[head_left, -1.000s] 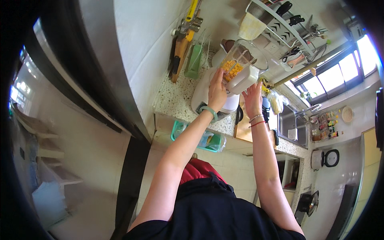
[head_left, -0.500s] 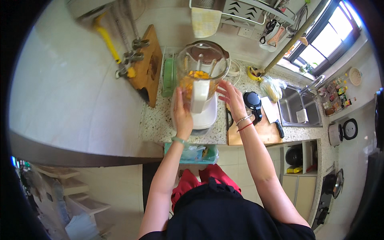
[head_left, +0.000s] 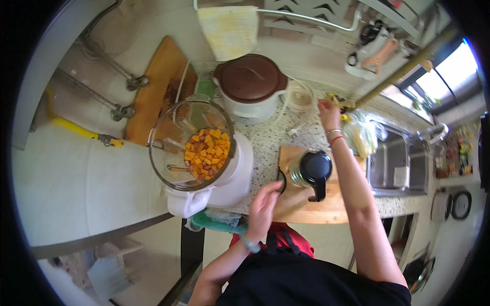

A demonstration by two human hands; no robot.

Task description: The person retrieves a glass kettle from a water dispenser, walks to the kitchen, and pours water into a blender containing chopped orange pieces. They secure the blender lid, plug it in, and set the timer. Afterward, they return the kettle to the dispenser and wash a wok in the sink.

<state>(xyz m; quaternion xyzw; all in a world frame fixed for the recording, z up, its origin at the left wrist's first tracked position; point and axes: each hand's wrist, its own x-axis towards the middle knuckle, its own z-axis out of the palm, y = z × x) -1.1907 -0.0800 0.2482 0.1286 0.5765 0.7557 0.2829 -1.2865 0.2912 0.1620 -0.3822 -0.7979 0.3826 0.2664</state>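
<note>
On its white base stands a clear blender jug (head_left: 191,143) with a white handle, holding orange cubes (head_left: 206,153) and some small reddish-brown pieces. My left hand (head_left: 263,206) is away from the jug, fingers loosely apart and empty, by the black-edged end of a wooden cutting board (head_left: 326,211). A glass pitcher (head_left: 305,171) with a black lid and handle stands upright on that board. Stretched toward the back of the counter, my right hand (head_left: 329,115) has its fingers drawn together beside a yellow item (head_left: 345,108); what they hold, if anything, is too small to make out.
A white cooker (head_left: 250,109) with a brown lid stands behind the blender, near a white cord. A bagged vegetable (head_left: 362,135) lies beside the steel sink (head_left: 393,160). Another wooden board (head_left: 161,92) leans on the wall. A yellow cloth (head_left: 229,30) hangs from a rail.
Both hands have left the blender jug. My right hand has reached to the back right, my left has drawn back toward the cutting board. The view has shifted, showing the jug farther left.
</note>
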